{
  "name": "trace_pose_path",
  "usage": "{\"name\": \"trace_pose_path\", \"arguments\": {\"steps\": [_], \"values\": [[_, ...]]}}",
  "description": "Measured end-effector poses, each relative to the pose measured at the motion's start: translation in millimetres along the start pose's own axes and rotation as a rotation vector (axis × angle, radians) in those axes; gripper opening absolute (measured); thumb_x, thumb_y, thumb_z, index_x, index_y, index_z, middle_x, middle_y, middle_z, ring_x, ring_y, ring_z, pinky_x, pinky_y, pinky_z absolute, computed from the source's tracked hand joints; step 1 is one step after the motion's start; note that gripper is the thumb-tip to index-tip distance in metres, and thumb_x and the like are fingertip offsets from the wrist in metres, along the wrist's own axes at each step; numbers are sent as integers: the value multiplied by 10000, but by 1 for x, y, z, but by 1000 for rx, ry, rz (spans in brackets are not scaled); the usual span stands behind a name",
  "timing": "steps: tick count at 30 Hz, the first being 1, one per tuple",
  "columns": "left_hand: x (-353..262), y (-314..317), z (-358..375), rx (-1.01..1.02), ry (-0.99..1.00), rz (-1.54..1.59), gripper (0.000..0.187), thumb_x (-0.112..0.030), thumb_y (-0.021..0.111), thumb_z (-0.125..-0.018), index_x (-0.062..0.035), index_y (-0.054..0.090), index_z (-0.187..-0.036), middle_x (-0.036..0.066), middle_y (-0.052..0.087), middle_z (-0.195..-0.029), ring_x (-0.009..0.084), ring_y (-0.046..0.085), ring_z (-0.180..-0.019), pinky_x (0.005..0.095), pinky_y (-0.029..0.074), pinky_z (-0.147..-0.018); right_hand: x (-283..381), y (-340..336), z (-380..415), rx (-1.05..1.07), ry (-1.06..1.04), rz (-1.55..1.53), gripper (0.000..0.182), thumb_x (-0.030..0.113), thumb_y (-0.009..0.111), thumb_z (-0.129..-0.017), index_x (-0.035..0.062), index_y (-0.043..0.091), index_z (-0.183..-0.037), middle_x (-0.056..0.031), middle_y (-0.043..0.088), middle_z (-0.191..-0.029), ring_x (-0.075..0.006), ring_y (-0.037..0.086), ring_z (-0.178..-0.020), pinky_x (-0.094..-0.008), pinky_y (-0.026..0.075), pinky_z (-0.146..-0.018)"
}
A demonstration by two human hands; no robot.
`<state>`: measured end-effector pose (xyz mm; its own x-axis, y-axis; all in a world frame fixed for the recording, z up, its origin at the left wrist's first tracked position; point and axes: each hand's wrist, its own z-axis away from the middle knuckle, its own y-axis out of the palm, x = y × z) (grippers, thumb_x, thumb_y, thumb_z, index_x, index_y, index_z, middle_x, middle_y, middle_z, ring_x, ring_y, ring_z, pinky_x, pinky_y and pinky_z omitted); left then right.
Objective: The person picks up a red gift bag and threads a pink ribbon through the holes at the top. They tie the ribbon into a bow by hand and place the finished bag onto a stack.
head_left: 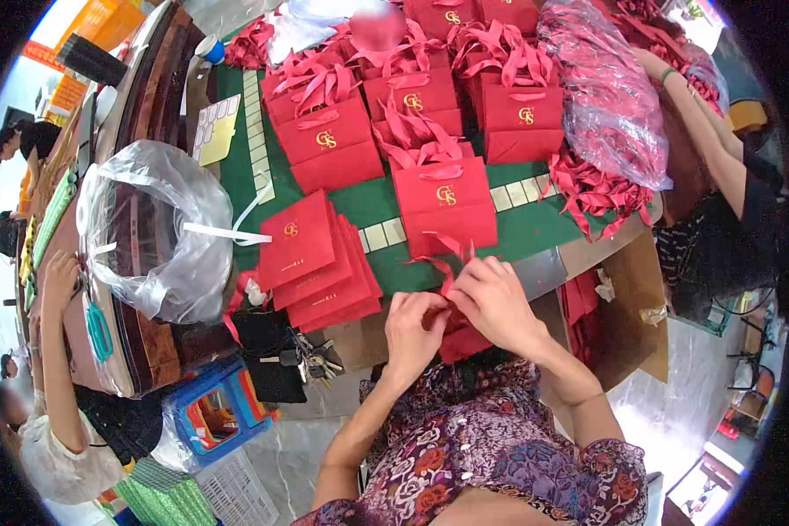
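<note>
My left hand (415, 335) and my right hand (498, 302) are close together at the table's front edge, fingers pinched on a red ribbon (447, 282). Below them a red paper gift bag (463, 342) shows in part, mostly covered by my hands. Just beyond, a red gift bag (447, 200) with a gold logo and ribbon handles stands on the green mat. Left of my hands lies a fanned stack of flat red bags (311, 259) without visible handles. The tips of my fingers partly hide the ribbon.
Rows of red bags (329, 140) with ribbons fill the table's back. At right are a plastic-wrapped ribbon bundle (609, 88) and loose ribbons (600, 193). A clear plastic bag (153, 232) hangs at left. A cardboard box (636, 307) stands lower right. Other people's arms reach in from both sides.
</note>
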<state>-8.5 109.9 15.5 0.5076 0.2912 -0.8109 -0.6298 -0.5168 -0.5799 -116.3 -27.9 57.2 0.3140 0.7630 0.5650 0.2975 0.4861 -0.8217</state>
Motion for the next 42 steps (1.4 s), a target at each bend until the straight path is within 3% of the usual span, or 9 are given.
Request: {"name": "trace_pose_path", "arguments": {"steps": [5,12,16,18,22,26,32,38,42], "values": [[1,7,10,-121,226,-39,149,19,742,-741,-65,681,-848,65,667,-826,275,605,-801,370,503,-729,-25,5,-18,303,-74,-136,178,227,668,-862,59,727,-867,-127,668,-907,-329,623,-928,-445,459,-806],[5,9,7,-134,369,-31,159,27,735,-750,-62,703,-879,76,671,-847,269,620,-816,361,512,-728,-34,-5,-28,417,56,-361,157,190,722,-789,36,711,-819,-139,675,-846,-305,677,-828,-409,513,-738],[4,5,1,-114,248,28,151,19,741,-758,-57,703,-884,82,673,-850,278,623,-818,367,510,-737,-38,21,-23,219,147,-544,129,150,731,-768,28,703,-800,-116,669,-830,-260,673,-786,-369,509,-708],[7,6,-1,-91,184,54,129,-2,749,-776,-54,707,-887,91,681,-863,288,623,-821,374,507,-746,-38,32,-27,-50,269,-613,114,123,735,-783,19,697,-812,-103,660,-834,-226,661,-763,-333,499,-696],[10,3,-12,-147,60,-2,70,-77,734,-838,-33,696,-876,103,705,-887,285,632,-831,385,506,-756,-42,36,-31,-326,108,-451,118,135,702,-888,18,695,-895,-108,645,-857,-250,647,-746,-331,500,-691],[4,14,-21,-203,-33,-78,122,-140,740,-849,-49,692,-915,104,692,-793,287,626,-782,394,497,-715,-37,4,-23,-155,326,-371,76,80,698,-889,20,693,-936,-102,661,-882,-227,659,-788,-322,514,-707],[8,28,-38,-101,69,-321,164,-174,746,-835,-63,686,-939,89,623,-676,296,594,-709,429,479,-666,-43,33,-21,-159,115,-132,165,108,754,-811,49,638,-913,-123,619,-821,-312,659,-779,-411,516,-671],[11,34,-36,-64,-27,-187,128,-152,727,-844,-54,662,-896,102,661,-786,288,614,-747,413,490,-687,-52,37,-15,-85,142,-119,163,50,704,-816,34,602,-942,-139,615,-833,-343,644,-823,-440,513,-716],[4,30,-31,-128,-164,82,108,-127,739,-850,-50,674,-891,82,657,-767,223,617,-713,361,499,-665,-50,26,-9,-138,301,-446,155,35,680,-862,16,601,-993,-144,647,-894,-324,660,-839,-403,523,-736]]}}
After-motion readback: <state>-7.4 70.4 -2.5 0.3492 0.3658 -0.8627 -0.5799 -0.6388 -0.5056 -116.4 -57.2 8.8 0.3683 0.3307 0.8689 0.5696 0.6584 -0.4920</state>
